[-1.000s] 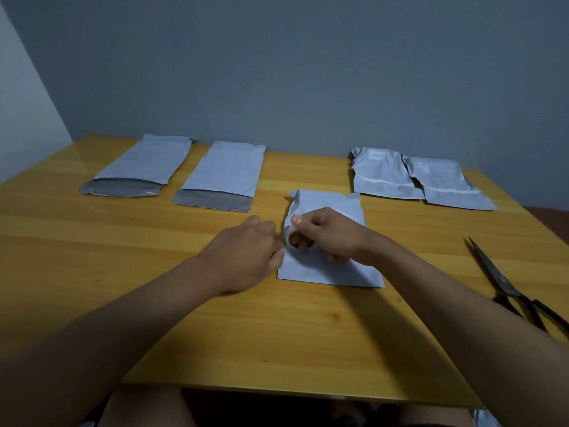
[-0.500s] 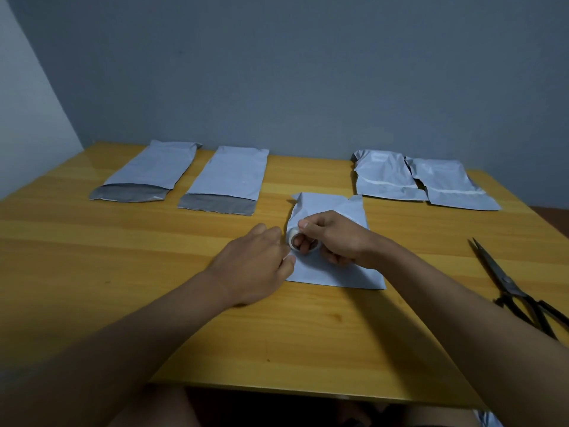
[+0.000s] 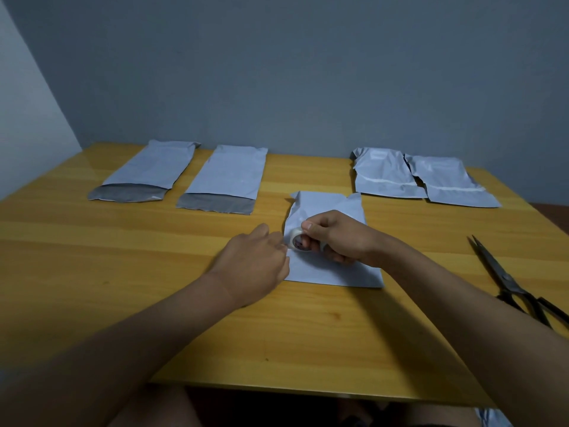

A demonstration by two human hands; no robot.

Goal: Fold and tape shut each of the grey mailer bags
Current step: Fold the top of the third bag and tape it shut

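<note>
A folded grey mailer bag (image 3: 329,272) lies flat in the middle of the wooden table (image 3: 123,272). My right hand (image 3: 335,238) holds a small roll of clear tape (image 3: 297,240) just above the bag's left part. My left hand (image 3: 255,266) is at the bag's left edge with its fingertips by the roll, seemingly pinching the tape's end; the fingertips are hidden. Two unfolded bags (image 3: 151,171) (image 3: 228,180) with dark open flaps lie at the back left. Two folded, taped bags (image 3: 385,174) (image 3: 446,183) lie at the back right.
Black scissors (image 3: 508,278) lie shut near the table's right edge, close to my right forearm. A grey wall stands behind the table. The table's front edge runs just above my knees.
Both hands have stayed over the middle bag. The tape roll has turned a little in my right hand and shows more plainly; the camera has tilted slightly.
</note>
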